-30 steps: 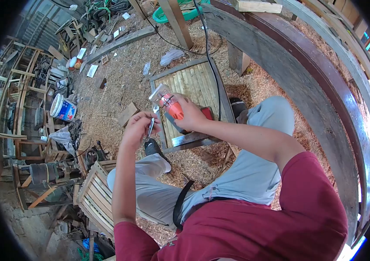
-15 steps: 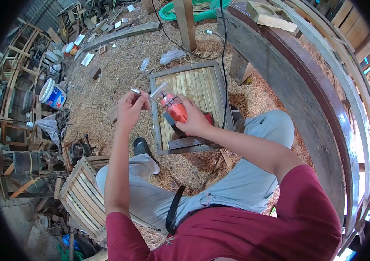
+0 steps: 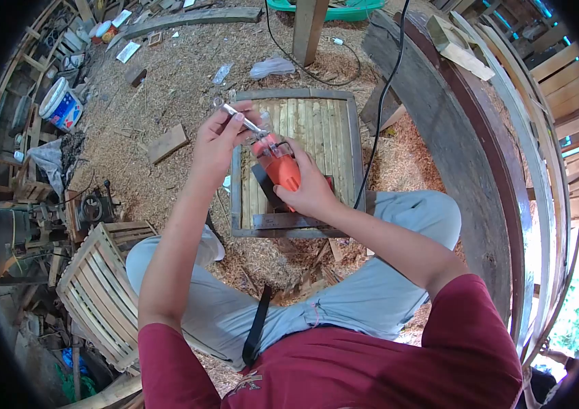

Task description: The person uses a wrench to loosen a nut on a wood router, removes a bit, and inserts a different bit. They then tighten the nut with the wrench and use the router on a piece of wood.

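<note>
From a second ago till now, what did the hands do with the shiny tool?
The left hand lifted the metal wrench from hanging down below the orange power tool and brought it up to the tool's front end. The right hand kept its grip on the tool. The wooden slatted frame stayed on the sawdust.

The right hand grips an orange handheld power tool by its body, its black cord running far up past a long curved wooden beam on the right, while the left hand pinches a slim silver metal wrench whose end meets the tool's far tip. Beneath both hands lies a square slatted wooden panel on a sawdust-covered floor, just beyond the person's grey-trousered knees. At the near left a slatted wooden crate stands tilted, and a white plastic bucket sits at the far left.
</note>
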The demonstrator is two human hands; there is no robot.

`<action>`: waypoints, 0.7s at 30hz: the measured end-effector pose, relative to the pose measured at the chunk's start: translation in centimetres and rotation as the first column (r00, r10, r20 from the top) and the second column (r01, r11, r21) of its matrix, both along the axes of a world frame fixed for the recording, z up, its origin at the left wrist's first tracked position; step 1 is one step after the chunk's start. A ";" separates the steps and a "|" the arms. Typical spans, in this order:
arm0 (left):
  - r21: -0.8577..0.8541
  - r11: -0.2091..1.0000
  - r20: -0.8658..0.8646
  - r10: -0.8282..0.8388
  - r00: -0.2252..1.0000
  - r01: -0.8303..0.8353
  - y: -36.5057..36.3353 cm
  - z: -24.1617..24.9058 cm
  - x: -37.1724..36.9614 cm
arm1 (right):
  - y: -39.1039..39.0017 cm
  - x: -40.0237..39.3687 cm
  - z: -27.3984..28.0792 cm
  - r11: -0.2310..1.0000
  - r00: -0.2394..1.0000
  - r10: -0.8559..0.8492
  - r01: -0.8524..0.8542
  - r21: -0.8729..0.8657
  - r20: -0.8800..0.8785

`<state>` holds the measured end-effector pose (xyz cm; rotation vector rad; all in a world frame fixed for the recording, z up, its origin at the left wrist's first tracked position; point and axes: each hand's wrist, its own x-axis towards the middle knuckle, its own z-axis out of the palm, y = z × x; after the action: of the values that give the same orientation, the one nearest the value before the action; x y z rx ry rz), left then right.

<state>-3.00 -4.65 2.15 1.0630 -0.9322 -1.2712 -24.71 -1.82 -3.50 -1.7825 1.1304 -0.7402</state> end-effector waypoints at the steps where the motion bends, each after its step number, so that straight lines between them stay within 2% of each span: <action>1: 0.034 0.999 0.008 0.019 1.000 -0.019 0.1 0.4 -0.2 | 0.0 0.0 0.0 1.000 1.000 0.001 -0.001 -0.007 0.002; 5: 0.078 0.996 0.138 0.039 0.990 -0.050 0.4 -0.3 -0.1 | 0.0 -0.2 0.0 1.000 1.000 0.006 -0.006 -0.027 -0.002; 8: 0.013 1.000 0.180 -0.030 0.983 0.029 0.4 -1.5 0.3 | 0.0 -0.2 -0.3 1.000 1.000 0.006 -0.006 -0.004 -0.012; 14: -0.134 0.989 0.263 -0.022 0.965 0.059 1.1 -2.3 -0.3 | -0.1 -0.3 -0.5 1.000 0.999 0.021 -0.020 0.011 -0.026; 17: -0.120 0.991 -0.070 -0.066 0.995 0.057 1.2 -3.0 -1.1 | -0.1 -0.2 -0.3 1.000 1.000 0.021 -0.020 0.023 -0.024; 21: -0.036 0.997 -0.344 -0.070 0.936 0.062 1.9 -1.1 -1.5 | -0.1 -0.1 -0.4 1.000 1.000 0.015 -0.015 0.002 0.001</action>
<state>-4.50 -2.78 1.06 0.7594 -0.7164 -1.4423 -24.79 -1.92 -3.90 -1.7870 1.1159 -0.7301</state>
